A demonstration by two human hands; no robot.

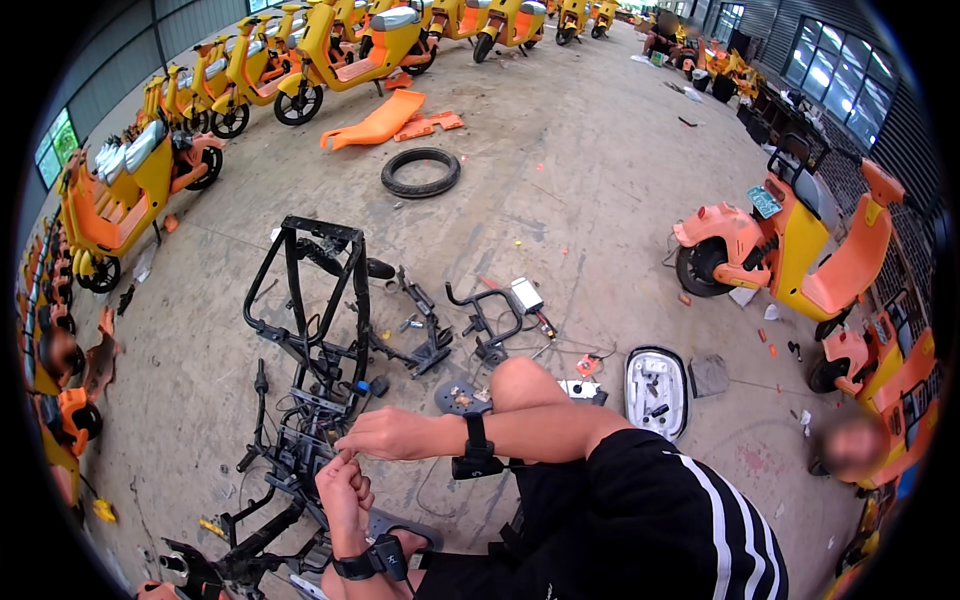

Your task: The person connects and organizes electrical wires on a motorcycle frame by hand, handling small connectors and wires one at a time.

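A stripped black scooter frame (325,228) lies on the floor in front of me and to my left, with brackets and wiring bunched in its middle. Over that cluster my right hand (390,434) is closed, thumb and fingertips pinched together. Just below it is my left hand (344,492), its fingers curled in and its top nearly meeting the right fingertips. Whatever the two hands pinch is too small to make out. A blue-and-black connector (375,387) sits on the frame beyond the right hand. Black handlebar tubing (261,395) lies along the frame's left side.
A white-rimmed seat shell (634,392) with small parts is right of my knee. Ahead lie a bent black rack (512,318), a white box (526,295), a tyre (420,190) and an orange panel (375,122). Yellow-orange scooters (370,55) stand around; other people are nearby.
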